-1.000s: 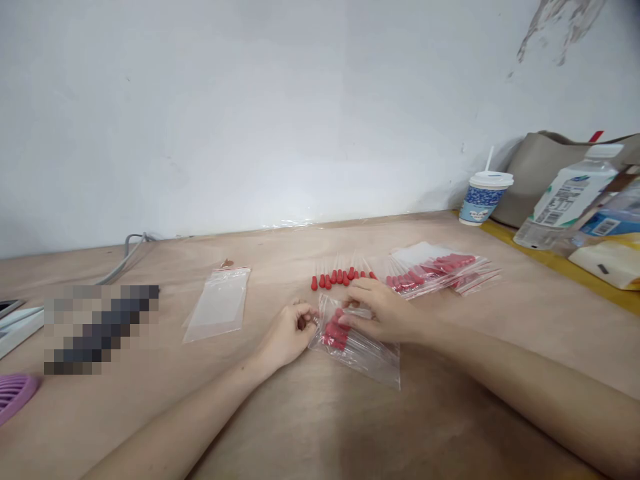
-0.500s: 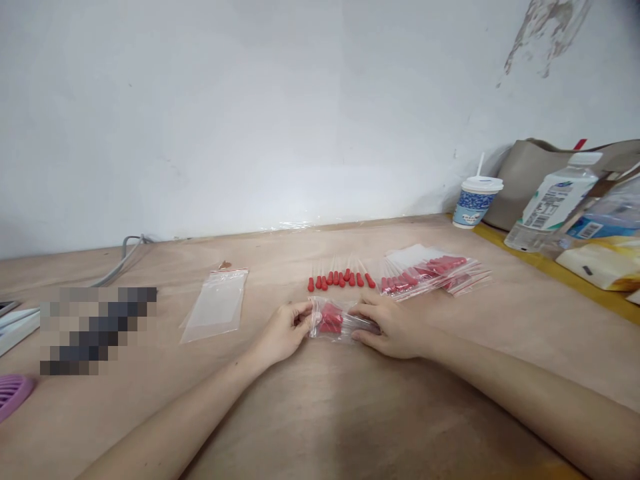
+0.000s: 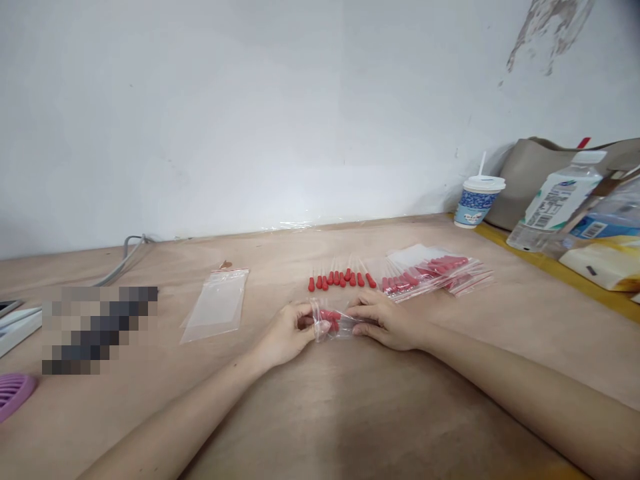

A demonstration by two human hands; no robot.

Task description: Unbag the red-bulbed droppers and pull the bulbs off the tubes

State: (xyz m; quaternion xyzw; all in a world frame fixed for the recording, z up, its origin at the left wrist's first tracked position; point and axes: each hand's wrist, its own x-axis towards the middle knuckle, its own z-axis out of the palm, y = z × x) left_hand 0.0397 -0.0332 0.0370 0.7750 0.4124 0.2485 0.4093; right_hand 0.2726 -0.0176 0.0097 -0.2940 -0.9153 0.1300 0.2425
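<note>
Between my hands is a clear zip bag (image 3: 348, 329) with red-bulbed droppers (image 3: 331, 316) inside, their bulbs towards the left. My left hand (image 3: 294, 331) pinches the bag's left end between thumb and fingers. At the other end, my right hand (image 3: 386, 321) is closed around the bag, covering part of the dropper stems. Just beyond lies a row of several loose droppers (image 3: 343, 278), red bulbs facing me. Filled bags of droppers (image 3: 430, 272) are piled to the right of that row. Flat clear zip bags (image 3: 217, 307) rest on the left.
On the right stand a paper cup (image 3: 477, 200) with a straw, a plastic bottle (image 3: 555, 203), a grey bag (image 3: 515, 173) and a yellow-white package (image 3: 600, 263). A grey cable (image 3: 117, 270) and a purple slatted object (image 3: 15, 395) are at the left. A wall closes off the table's back.
My left thumb has moved further over the bag's left end, and the red bulbs inside have shifted. My right hand has edged slightly left, still gripping the bag.
</note>
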